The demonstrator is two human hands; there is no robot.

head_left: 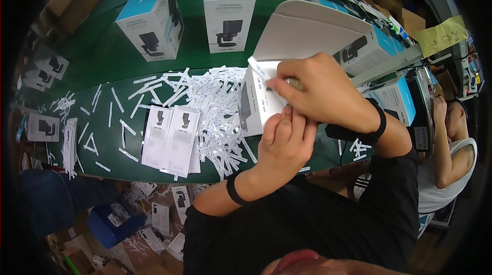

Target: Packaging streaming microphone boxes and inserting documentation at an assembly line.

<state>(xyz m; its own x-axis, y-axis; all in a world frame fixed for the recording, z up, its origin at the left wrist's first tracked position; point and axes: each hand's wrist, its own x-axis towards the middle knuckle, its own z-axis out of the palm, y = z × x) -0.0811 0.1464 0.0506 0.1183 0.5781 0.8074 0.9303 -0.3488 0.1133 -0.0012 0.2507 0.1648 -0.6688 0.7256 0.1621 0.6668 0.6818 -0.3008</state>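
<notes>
We see a white carton [250,116] on the green table [89,49], just right of a heap of loose strips [218,101], its broad pale lid [312,29] flipped up on the far side, blue print on the white panel under the hands, dark device picture on the left wall. We have the right hand [310,88] bent over it, fingers curled by a narrow white strip [258,69] jutting up, can't tell if pinched; left hand [287,139] curls its fingers together at the near edge, grip hidden, leaflets [171,139] further left
</notes>
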